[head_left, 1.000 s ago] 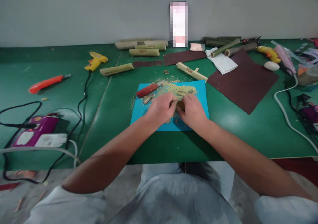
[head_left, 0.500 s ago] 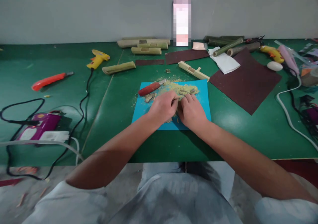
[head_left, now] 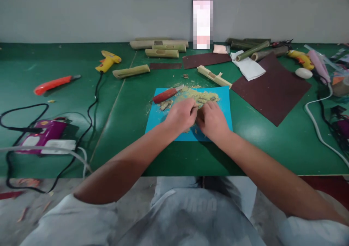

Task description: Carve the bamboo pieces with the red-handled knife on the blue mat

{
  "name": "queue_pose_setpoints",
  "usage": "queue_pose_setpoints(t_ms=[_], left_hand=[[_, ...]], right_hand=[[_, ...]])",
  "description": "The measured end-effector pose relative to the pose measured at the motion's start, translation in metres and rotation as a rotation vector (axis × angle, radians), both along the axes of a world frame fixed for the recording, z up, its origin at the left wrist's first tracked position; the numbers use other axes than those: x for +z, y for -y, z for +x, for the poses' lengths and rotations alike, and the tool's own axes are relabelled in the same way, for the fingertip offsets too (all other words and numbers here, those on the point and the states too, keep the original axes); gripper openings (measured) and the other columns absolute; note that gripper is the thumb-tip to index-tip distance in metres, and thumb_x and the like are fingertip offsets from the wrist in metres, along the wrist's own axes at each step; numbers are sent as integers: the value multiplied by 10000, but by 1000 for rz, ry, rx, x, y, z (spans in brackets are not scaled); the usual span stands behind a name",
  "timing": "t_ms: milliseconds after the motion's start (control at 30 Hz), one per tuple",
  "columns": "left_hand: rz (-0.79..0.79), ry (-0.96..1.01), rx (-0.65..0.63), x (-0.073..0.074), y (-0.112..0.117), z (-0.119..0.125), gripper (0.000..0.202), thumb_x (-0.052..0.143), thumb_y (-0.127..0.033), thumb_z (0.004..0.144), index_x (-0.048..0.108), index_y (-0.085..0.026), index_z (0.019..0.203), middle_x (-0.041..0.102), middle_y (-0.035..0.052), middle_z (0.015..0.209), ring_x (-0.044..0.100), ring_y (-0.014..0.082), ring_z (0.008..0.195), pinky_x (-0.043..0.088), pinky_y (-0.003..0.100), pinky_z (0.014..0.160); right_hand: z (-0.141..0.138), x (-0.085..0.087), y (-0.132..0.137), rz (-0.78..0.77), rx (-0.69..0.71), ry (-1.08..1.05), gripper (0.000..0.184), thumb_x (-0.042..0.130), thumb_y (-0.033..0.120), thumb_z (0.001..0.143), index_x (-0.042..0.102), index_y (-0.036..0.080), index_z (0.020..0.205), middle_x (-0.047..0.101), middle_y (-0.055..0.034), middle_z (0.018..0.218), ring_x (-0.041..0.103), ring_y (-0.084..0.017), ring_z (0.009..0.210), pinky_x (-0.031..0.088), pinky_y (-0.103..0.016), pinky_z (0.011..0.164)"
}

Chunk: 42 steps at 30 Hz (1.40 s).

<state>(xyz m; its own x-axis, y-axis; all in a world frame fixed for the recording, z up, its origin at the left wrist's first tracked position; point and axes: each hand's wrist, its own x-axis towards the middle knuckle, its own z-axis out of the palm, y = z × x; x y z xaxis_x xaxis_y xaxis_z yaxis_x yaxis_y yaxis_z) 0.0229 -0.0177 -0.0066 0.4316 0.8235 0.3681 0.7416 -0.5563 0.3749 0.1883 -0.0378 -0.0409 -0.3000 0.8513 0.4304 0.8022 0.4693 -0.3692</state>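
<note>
Mostly just the view has shifted since the earlier frame, setting the green bench [head_left: 122, 140] slightly higher; my left hand [head_left: 181, 114] and right hand [head_left: 214, 118] stay curled together at centre over the blue sheet [head_left: 225, 97], any grip hidden, so I cannot tell. Shavings [head_left: 196, 94] lie just beyond; I judge this fingertip work, next calling for steady, opposed pressure.

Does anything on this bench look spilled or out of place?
Pale shavings lie across the blue sheet, with some past its far edge on the green table, so they look spilled. A bare-bladed knife lies beside them.
</note>
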Motion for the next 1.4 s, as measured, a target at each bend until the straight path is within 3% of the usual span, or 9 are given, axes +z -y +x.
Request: queue_pose_setpoints(t_ms=[333, 500, 633, 800, 900, 1067, 1200, 1400], left_hand=[[-15, -25, 14, 2, 1, 0, 168, 532, -154, 883, 490, -210, 731, 546, 4, 681, 528, 159, 641, 384, 302, 611], [-9, -7, -2, 0, 3, -1, 148, 525, -169, 893, 510, -212, 752, 562, 5, 693, 527, 157, 636, 383, 302, 603], [5, -4, 14, 0, 3, -1, 152, 517, -169, 890, 500, -211, 745, 567, 8, 698, 527, 157, 648, 380, 299, 600], [-25, 4, 11, 0, 2, -1, 150, 533, -162, 892, 508, -208, 752, 542, -4, 682, 520, 148, 634, 380, 297, 615], [-7, 5, 15, -1, 0, 0, 166, 537, -156, 880, 483, -213, 734, 529, -1, 680, 526, 157, 643, 381, 305, 618], [-5, 14, -20, -1, 2, -1, 143, 527, -167, 906, 509, -213, 772, 567, 11, 716, 550, 164, 671, 412, 308, 629], [-5, 4, 0, -1, 2, -2, 169, 522, -155, 901, 491, -213, 745, 570, 15, 716, 542, 161, 677, 413, 302, 638], [-44, 1, 14, 1, 0, 1, 160, 499, -167, 915, 485, -215, 763, 570, 20, 730, 540, 167, 686, 395, 314, 639]], right_hand=[[0, 0, 0, 36, 32, -5, 90, 480, 232, 925, 497, 229, 836, 550, -95, 872, 513, -274, 877, 445, -453, 787], [1, 1, -2, -68, -34, -59, 104, 535, 277, 898, 486, 232, 818, 552, -86, 847, 508, -253, 816, 442, -404, 706], [-1, 3, 1, 12, 27, 47, 68, 474, 217, 911, 514, 213, 856, 574, -116, 908, 517, -279, 892, 445, -444, 789], [-1, 3, 2, -39, -13, -11, 59, 502, 250, 907, 511, 214, 861, 568, -103, 896, 517, -266, 870, 453, -429, 770], [0, 2, 1, -4, 31, 15, 47, 490, 220, 907, 517, 214, 869, 580, -114, 930, 525, -275, 911, 452, -444, 805], [2, 4, 0, -92, -13, -50, 98, 530, 282, 908, 486, 236, 833, 570, -91, 880, 525, -256, 850, 460, -409, 732], [1, 5, 2, -18, 25, 35, 72, 489, 239, 923, 503, 224, 854, 582, -115, 922, 531, -277, 898, 457, -446, 788], [1, 6, 2, -51, 4, 7, 82, 495, 267, 923, 504, 218, 858, 579, -119, 901, 529, -277, 872, 461, -438, 756]])
